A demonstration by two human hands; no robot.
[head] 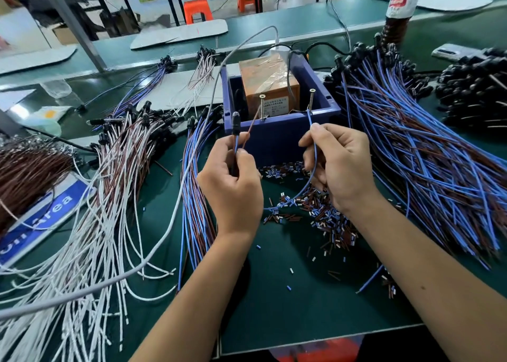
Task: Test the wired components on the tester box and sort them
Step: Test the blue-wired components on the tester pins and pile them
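on the left lie sorted bundles of white and brown leads (pixel 109 197), kept apart from the blue pile (pixel 428 164) at the right, likely so tested and untested stay separate. the left hand (pixel 231 188) pinches the wired component (pixel 236 123) and its brown lead (pixel 253 125), whose tip reaches to the left screw (pixel 262 106) on the tester box (pixel 279 134). the right hand (pixel 340 167) pinches the blue lead (pixel 311 123) up to the right screw (pixel 311 99), seemingly to close the circuit.

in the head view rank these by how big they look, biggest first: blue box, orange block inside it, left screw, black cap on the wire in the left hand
1. blue box
2. orange block
3 and 4. left screw and black cap: they look about alike, the screw longer and thinner, so I won't rank them.
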